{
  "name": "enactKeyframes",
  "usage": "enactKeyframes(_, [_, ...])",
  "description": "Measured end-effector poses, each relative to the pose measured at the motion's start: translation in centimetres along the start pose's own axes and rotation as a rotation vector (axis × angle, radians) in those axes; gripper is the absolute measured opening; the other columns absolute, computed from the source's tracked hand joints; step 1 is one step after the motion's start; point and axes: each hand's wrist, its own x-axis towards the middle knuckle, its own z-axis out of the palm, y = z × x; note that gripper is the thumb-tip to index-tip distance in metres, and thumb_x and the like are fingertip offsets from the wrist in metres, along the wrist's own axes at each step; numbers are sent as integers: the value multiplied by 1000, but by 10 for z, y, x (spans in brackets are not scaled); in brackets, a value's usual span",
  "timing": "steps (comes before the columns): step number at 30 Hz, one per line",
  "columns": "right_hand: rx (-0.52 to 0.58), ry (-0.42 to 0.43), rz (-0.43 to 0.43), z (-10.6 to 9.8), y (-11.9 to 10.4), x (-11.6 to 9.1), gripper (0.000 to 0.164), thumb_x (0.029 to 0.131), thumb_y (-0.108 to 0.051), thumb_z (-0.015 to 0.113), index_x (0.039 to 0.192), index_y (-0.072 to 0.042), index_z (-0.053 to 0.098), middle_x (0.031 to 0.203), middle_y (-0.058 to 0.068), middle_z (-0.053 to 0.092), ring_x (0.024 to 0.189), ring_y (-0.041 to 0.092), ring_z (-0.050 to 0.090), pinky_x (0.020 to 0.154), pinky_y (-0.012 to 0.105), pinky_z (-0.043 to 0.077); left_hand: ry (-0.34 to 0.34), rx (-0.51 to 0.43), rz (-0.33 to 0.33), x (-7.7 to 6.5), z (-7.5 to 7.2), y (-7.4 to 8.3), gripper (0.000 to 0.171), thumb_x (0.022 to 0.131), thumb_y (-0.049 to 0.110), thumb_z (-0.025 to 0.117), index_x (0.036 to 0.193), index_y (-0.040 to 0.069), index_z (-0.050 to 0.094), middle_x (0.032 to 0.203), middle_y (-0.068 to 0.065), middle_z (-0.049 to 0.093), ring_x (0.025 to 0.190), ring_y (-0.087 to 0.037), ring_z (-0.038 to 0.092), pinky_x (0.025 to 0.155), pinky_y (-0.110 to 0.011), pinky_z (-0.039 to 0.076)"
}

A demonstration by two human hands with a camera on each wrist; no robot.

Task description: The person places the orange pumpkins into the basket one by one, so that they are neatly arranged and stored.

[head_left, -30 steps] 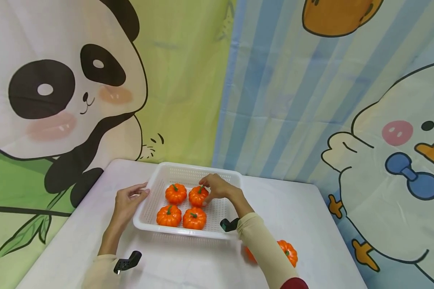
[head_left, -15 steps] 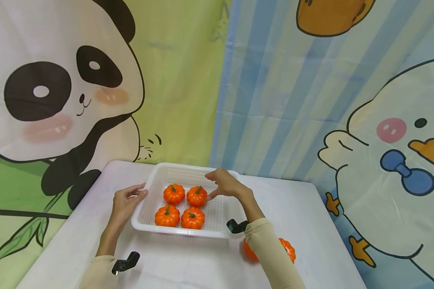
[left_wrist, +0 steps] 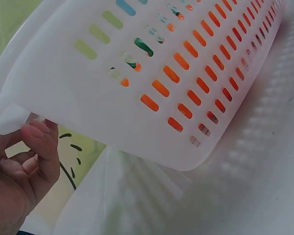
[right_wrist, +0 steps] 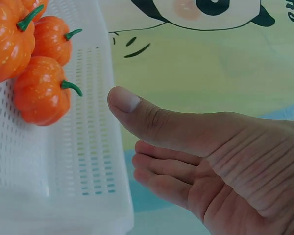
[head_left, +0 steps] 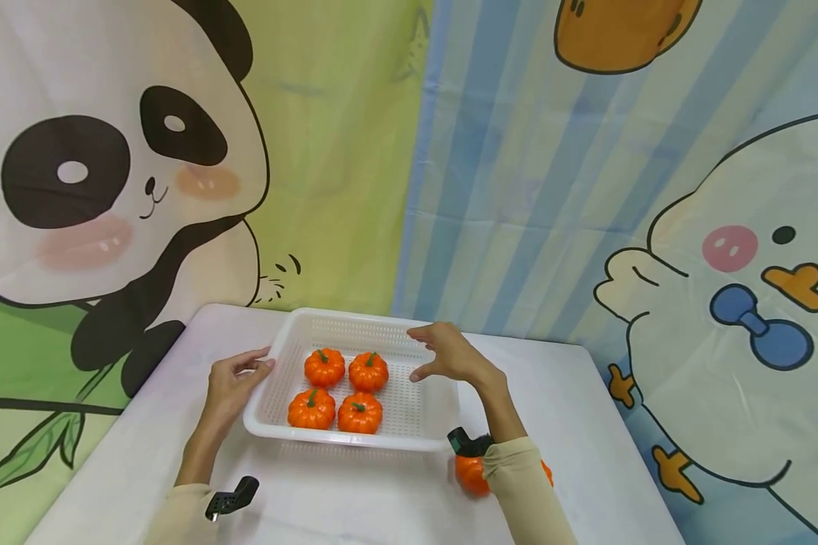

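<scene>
A white perforated basket (head_left: 436,424) stands on the white table and holds several small orange pumpkins (head_left: 368,372) with green stems, set in two rows at its left. My left hand (head_left: 235,378) rests against the basket's left rim (left_wrist: 19,115), fingers loosely bent. Empty and with relaxed fingers, my right hand (head_left: 446,356) hovers over the basket's right half; in the right wrist view its thumb (right_wrist: 137,110) points toward the pumpkins (right_wrist: 39,93). Another pumpkin (head_left: 470,473) lies on the table in front of the basket, partly hidden by my right sleeve.
The white table (head_left: 586,424) ends at cartoon cloth backdrops: a panda (head_left: 109,174) on the left and a bird (head_left: 736,303) on the right. A small black wrist-camera mount (head_left: 230,498) shows by my left sleeve.
My right hand let go of the back right pumpkin in the basket and drew away to the right, now empty above the basket. My left hand stayed at the rim.
</scene>
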Motion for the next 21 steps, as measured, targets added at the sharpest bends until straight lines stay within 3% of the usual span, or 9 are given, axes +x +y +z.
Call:
enactKeyframes(13, [57,88,71,-10,19,-51,82,69,-16,93,141,-4,57,144,16,59,125,44,61,103,52,52,5,3,2,-2,0,-1,48,95,35,70,134,7,65,108,-18,69,74,-2,67,66,-19,58])
enactKeyframes(21, [17,136,132,-10,37,-76,81,66,-21,95,138,-5,61,141,15,62,120,44,65,97,53,56,4,-30,21,1,-2,-1,49,93,33,72,132,4,65,95,-2,70,73,-1,67,65,-20,58])
